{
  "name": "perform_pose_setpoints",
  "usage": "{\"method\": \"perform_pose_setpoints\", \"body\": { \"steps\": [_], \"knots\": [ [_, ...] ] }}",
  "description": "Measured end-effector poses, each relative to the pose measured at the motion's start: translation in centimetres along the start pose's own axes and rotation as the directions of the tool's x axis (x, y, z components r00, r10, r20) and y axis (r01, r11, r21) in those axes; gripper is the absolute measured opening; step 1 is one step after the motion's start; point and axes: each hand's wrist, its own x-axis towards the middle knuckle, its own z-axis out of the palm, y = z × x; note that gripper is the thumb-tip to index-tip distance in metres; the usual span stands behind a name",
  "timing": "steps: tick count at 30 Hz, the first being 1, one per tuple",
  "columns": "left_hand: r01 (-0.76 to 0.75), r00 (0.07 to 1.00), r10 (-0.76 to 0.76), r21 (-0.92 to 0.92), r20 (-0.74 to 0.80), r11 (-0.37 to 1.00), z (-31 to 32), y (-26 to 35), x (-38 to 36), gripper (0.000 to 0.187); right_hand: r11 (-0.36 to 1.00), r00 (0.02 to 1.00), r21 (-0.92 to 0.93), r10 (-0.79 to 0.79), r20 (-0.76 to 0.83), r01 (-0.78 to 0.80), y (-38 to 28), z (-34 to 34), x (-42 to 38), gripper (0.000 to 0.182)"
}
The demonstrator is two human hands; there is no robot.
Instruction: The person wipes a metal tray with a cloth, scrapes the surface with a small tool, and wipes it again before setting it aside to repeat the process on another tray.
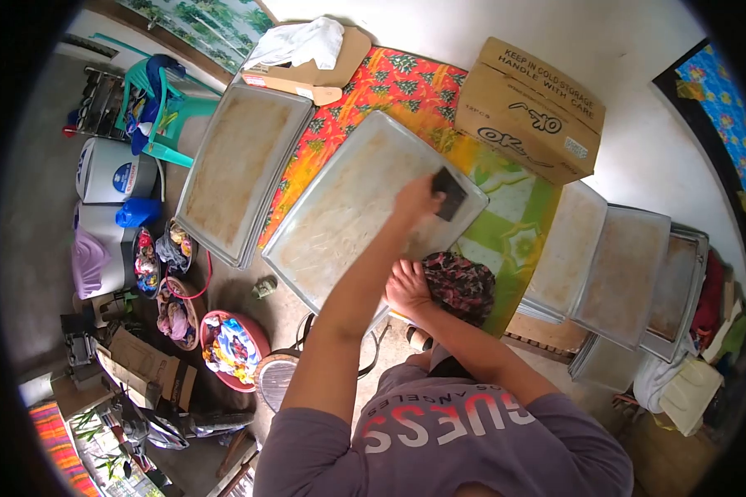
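A large metal baking tray (340, 207) with a scuffed, stained surface lies at an angle on the table in front of me. My left hand (419, 201) reaches across it, closed on a flat black scraper-like piece (450, 195) that presses on the tray near its right corner. Motion blurs that hand a little, and the exact kind of tool is hard to make out. At the tray's near edge, my right hand (409, 287) grips the rim, fingers over the top. Beside it rests a dark camouflage-patterned cloth item (462, 286).
Stacked trays (240, 157) stand at the left; more trays (622, 273) are at the right. Behind are a cardboard carton (530, 112) and an open box (323, 70). On the floor are laundry tubs (234, 381), a stool (282, 383) and a green chair (178, 108).
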Motion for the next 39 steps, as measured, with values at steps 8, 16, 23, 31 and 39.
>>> {"method": "perform_pose_setpoints", "body": {
  "steps": [8,16,23,31,39],
  "knots": [
    [0.171,0.961,-0.172,-0.025,-0.217,0.985,-2.9,-1.5,-1.7,0.04,1.0,0.989,-0.023,-0.008,-0.148,0.005,-0.5,-0.8,0.8,0.039],
    [0.249,0.929,-0.265,-0.092,-0.258,0.964,-12.2,-11.9,-17.2,0.043,0.999,0.988,0.044,0.023,-0.153,-0.016,-0.8,-0.5,0.8,0.039],
    [0.481,0.829,-0.514,-0.189,-0.218,0.856,-5.6,-15.3,-29.7,0.041,1.0,0.983,0.008,0.015,-0.185,-0.014,-0.9,0.0,0.7,0.031],
    [0.466,0.805,-0.534,-0.282,-0.258,0.839,-3.4,-16.1,-28.5,0.046,0.988,0.988,0.138,0.081,-0.132,-0.062,-0.2,0.2,0.6,0.04],
    [0.459,0.804,-0.522,-0.26,-0.285,0.849,-2.8,-16.9,-29.1,0.047,0.934,0.966,-0.249,0.256,-0.032,-0.255,2.5,-3.9,-2.7,0.064]
  ]
}}
